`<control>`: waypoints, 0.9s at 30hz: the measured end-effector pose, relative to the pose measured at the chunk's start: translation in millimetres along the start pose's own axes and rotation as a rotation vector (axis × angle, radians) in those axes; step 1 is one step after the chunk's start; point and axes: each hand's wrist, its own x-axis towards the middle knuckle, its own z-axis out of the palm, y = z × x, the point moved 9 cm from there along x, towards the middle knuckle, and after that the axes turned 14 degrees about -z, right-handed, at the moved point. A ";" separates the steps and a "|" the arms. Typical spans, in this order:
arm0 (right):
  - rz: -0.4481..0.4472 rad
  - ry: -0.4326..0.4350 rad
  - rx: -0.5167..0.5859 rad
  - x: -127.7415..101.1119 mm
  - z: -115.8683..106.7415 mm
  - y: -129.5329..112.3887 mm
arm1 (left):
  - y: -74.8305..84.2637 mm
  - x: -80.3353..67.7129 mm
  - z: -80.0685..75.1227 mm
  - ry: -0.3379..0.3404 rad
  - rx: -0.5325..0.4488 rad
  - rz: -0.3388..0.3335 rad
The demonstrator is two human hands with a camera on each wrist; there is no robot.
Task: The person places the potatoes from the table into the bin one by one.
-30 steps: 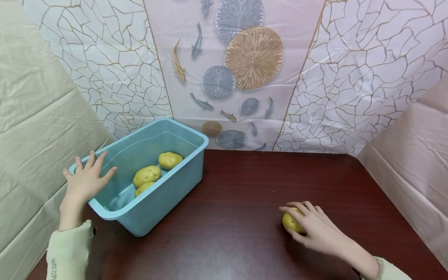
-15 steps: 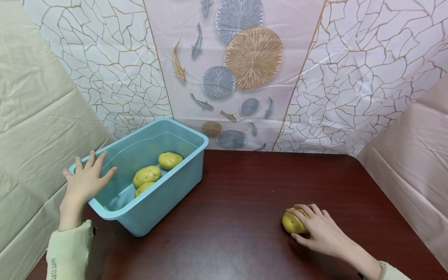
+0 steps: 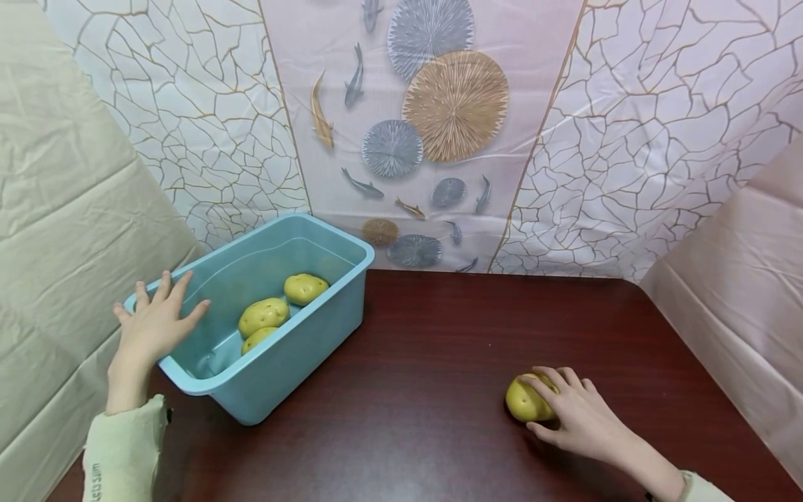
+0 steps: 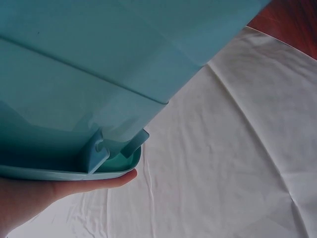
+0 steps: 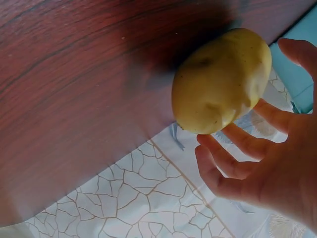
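Note:
At the bin's left end, my left hand (image 3: 150, 328) rests on the rim with its fingers spread. The light-blue plastic bin (image 3: 307, 345) stands on the table at the left; its outer wall (image 4: 99, 74) fills much of the left wrist view. Three yellow potatoes (image 3: 263, 316) lie inside, one partly hidden by the near wall. Another potato (image 3: 527, 399) sits on the table at the right. Over its right side lies my right hand (image 3: 577, 411), fingers loosely bent. In the right wrist view the thumb (image 5: 297, 52) stands off this potato (image 5: 223, 82), and the fingertips are right at its far side.
The dark red-brown table (image 3: 433, 362) spreads between the bin and the right hand. A patterned cloth (image 3: 401, 188) hangs behind it, and pale cloths (image 3: 69, 244) flank both sides.
My right hand has drawn back a little to the right and loosened, uncovering more of the potato on the table. The left hand and the bin have kept their places.

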 end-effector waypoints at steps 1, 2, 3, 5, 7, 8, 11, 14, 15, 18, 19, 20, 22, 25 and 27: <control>0.000 0.000 0.000 -0.5 0.5 0.6 | 0.0 0.0 0.0 0.001 0.000 0.001; 0.001 0.001 -0.001 -1.0 0.9 1.2 | 0.0 0.0 0.0 0.001 0.002 0.001; -0.001 0.005 -0.002 -1.4 1.0 1.6 | -0.1 0.0 0.0 0.000 0.002 0.002; -0.003 0.012 -0.004 -2.0 1.2 2.3 | 0.0 -0.1 0.0 -0.002 0.002 0.002; -0.004 0.017 -0.002 -2.6 1.7 3.1 | 0.2 -0.3 -0.1 -0.004 0.002 0.002; -0.003 0.017 0.001 -2.9 2.3 3.5 | 0.1 -0.4 -0.1 -0.005 0.003 0.003; 0.003 0.010 0.011 -4.0 4.6 4.9 | 0.3 -0.5 -0.3 -0.007 0.005 0.004; 0.011 0.003 0.021 -4.6 6.8 6.2 | 0.1 -0.5 -0.5 -0.005 0.005 0.003; 0.012 0.004 0.025 -4.7 7.3 6.6 | 0.3 -0.6 -0.6 -0.004 0.004 0.001; 0.013 0.015 0.036 -4.8 8.6 7.5 | 0.4 -0.5 -0.9 -0.001 0.003 -0.001; 0.013 0.020 0.041 -4.8 9.0 7.8 | 0.2 -0.5 -0.9 -0.002 0.004 -0.001; 0.014 0.024 0.047 -4.9 9.6 8.1 | 0.3 -0.5 -0.9 -0.002 0.004 -0.001; 0.017 0.028 0.056 -5.2 11.3 8.9 | 0.3 -0.5 -0.6 -0.004 0.005 0.000; 0.024 0.024 0.069 -5.1 14.1 10.1 | 0.3 -0.5 -0.2 -0.003 0.005 0.001; 0.026 0.022 0.074 -4.7 15.4 10.7 | 0.0 -0.4 0.0 -0.002 0.005 0.000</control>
